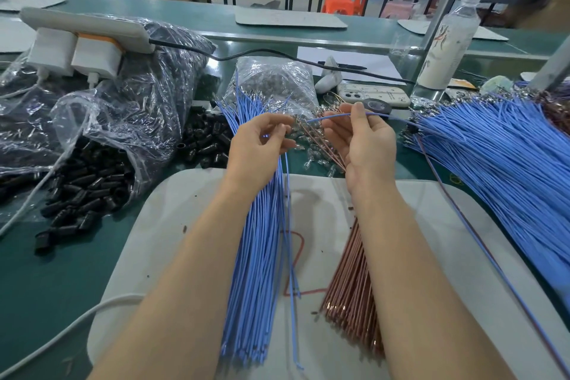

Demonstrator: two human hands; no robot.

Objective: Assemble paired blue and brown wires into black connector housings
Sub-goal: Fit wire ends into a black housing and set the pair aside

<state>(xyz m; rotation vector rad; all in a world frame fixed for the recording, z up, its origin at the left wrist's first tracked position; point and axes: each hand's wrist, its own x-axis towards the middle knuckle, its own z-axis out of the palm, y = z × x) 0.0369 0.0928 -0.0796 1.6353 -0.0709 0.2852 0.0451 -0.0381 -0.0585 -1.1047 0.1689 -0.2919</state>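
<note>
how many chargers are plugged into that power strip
2. A white charger at the left end of the power strip, and an orange-trimmed charger right beside it. Others could be hidden on the strip's far side.

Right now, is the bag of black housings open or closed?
Open: black housings spill out of the bag onto the table.

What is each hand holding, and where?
Left hand grips the blue wire bundle near its upper end; right hand grips the brown wire bundle and pinches one thin blue wire near its tip.
</note>
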